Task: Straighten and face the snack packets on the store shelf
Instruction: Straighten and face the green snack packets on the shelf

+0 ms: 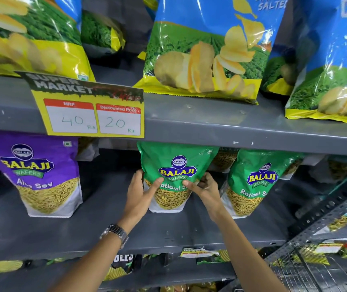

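With both hands, left (141, 189) and right (205, 187), clasping the green packet (176, 165), I'd square it upright, label forward, beside its twin (258, 175).

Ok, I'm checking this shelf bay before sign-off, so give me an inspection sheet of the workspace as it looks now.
Surface: grey middle shelf, mostly bare in front of the packets.
Job's things: green Ratlami Sev packet upright, label forward; second green packet to its right, leaning a little; purple Aloo Sev packet to its left, tilted.
Clutter: yellow price card on the upper shelf edge, hanging crooked.
Grippers: left hand and right hand grip the middle green packet's sides, thumbs on its front.
Cables: nothing seen.
Surroundings: blue chip bags on the shelf above; wire basket lower right; wristwatch on the left wrist.
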A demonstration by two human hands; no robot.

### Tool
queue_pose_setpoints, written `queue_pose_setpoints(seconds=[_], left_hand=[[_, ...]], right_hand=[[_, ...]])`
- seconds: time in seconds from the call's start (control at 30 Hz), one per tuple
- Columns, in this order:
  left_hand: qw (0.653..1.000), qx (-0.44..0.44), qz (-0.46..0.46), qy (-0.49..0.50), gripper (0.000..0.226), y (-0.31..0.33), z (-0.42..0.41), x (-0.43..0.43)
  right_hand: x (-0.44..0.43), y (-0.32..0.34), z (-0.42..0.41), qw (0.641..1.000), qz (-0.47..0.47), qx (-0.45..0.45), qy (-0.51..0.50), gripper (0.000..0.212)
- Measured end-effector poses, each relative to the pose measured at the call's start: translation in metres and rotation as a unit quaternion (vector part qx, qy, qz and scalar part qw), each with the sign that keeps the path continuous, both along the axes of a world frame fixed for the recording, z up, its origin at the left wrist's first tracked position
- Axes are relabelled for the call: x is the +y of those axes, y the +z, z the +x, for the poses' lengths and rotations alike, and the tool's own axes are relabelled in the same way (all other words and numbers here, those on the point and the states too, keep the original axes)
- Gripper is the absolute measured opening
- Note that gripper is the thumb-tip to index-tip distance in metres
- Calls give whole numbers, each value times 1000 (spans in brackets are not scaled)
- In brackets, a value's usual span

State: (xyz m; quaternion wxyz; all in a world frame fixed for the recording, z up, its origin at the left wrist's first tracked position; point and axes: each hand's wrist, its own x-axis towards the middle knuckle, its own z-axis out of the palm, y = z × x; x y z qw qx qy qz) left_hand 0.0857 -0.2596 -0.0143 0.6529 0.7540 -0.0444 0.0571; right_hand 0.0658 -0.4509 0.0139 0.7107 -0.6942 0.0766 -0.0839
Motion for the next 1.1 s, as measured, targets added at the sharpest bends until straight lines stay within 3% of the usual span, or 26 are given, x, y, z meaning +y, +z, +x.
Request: queue_pose_setpoints(seconds=[0.13, 0.23, 0.33, 0.43, 0.53, 0.6, 0.67, 0.73, 0.83, 0.93, 0.97, 1.1], left_hand=[[1000, -9, 5, -11, 64, 3, -2, 0], [997, -37, -44, 56, 72, 0, -19, -6], [983, -124, -55, 126, 50, -10, -57, -26], [991, -127, -24, 29, 29, -14, -87, -64], [991, -49, 48, -116, 33, -9, -87, -107], [978, 34, 73, -191, 50, 4, -75, -132], [969, 87, 75, -218, 64, 19, -58, -150], [961, 98, 90, -240, 68, 31, -43, -163], [951, 147, 84, -259, 75, 37, -26, -180], [943, 189, 58, -268, 96, 38, -22, -190], [943, 192, 54, -266, 97, 36, -21, -192], [948, 194, 25, -252, 64, 35, -22, -192]], right_hand=[[2, -1, 1, 1000, 13, -6, -13, 41], [5, -4, -7, 998, -14, -25, -58, 58], [-2, -3, -31, 980, -61, -105, -155, 47], [-33, -3, -52, 910, -85, -224, -339, 18], [-87, -4, -54, 841, -39, -217, -494, 29], [-123, 1, -50, 856, -2, -172, -488, 24], [-154, 6, -44, 899, 25, -109, -424, 18], [-179, 5, -33, 937, 29, -26, -348, 38], [-201, -5, -20, 970, 22, 34, -238, 90], [-212, -19, -12, 985, 37, 43, -162, 86], [-203, -10, -15, 987, 40, 36, -153, 84], [-194, -4, -27, 980, 30, 22, -194, 87]])
